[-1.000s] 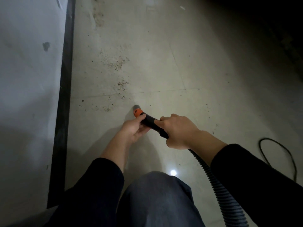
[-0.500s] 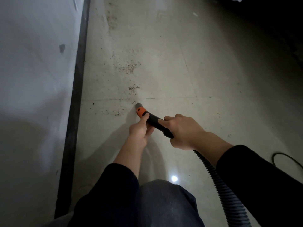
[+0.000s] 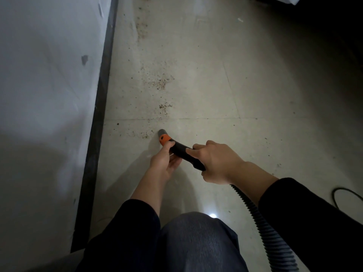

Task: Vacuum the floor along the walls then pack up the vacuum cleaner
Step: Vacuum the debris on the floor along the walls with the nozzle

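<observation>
A black vacuum nozzle (image 3: 181, 151) with an orange collar and grey tip points down-left at the pale tiled floor (image 3: 206, 79). My left hand (image 3: 164, 161) holds the nozzle from below near the orange collar, thumb on top. My right hand (image 3: 218, 163) grips the rear of the black handle. A ribbed grey hose (image 3: 263, 222) runs from the handle back under my right sleeve. Brown crumbs (image 3: 160, 83) lie scattered on the tiles ahead of the tip, with more just left of it.
A white wall (image 3: 45, 75) with a dark skirting strip (image 3: 100, 107) runs along the left. A black cable (image 3: 345, 195) loops on the floor at right. My knee (image 3: 196, 242) fills the bottom centre. The upper right is dark.
The view has shifted forward along the wall, so the skirting and crumbs sit further right and lower. The nozzle tip has drawn closer to the crumbs by the tile joint. Both hands keep their grip.
</observation>
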Motion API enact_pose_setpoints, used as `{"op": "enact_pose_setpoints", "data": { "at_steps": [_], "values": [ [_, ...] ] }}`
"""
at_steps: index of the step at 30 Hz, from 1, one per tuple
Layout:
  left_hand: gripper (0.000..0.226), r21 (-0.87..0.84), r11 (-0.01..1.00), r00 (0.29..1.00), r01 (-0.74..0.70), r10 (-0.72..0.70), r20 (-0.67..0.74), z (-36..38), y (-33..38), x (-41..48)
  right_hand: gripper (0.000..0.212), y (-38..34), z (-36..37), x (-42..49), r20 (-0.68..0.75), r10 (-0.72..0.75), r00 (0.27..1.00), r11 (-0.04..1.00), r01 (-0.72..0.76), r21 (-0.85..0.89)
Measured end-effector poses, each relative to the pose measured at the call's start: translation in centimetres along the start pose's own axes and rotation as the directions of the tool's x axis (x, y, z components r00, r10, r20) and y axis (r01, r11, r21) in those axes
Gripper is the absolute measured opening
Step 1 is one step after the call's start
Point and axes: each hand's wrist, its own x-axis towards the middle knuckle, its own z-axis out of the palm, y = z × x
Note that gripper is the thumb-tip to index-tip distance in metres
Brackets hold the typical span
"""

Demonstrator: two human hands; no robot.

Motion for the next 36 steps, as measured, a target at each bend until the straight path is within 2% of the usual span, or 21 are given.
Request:
{"op": "enact_pose_setpoints", "data": {
  "at_steps": [7,13,21,30,36],
  "values": [
    [0.019,-0.041,0.998,0.998,-0.040,0.038,-0.040,-0.7,-0.5,-0.1,0.053,-0.8,-0.1,0.1,0.006,-0.033,0.999,0.999,0.033,0.010],
    [0.034,-0.129,0.989,0.994,-0.075,0.063,-0.094,-1.2,-0.4,-0.1,0.048,-1.5,-0.2,0.5,0.014,-0.059,0.998,0.998,0.059,0.028],
    [0.034,-0.177,0.977,0.970,-0.117,0.075,-0.230,-1.2,-0.4,-0.4,0.053,-2.1,-0.3,1.4,0.010,-0.089,0.996,0.995,0.089,0.033],
    [0.022,-0.288,0.947,0.940,-0.144,0.040,-0.340,-2.3,0.3,-0.4,0.053,-3.5,-0.3,3.4,0.000,-0.138,0.990,0.989,0.138,0.050],
    [0.024,-0.387,0.906,0.933,-0.171,0.022,-0.360,-3.5,1.2,-0.2,0.051,-4.4,-0.4,4.9,-0.027,-0.185,0.982,0.982,0.186,0.042]
  ]
}}
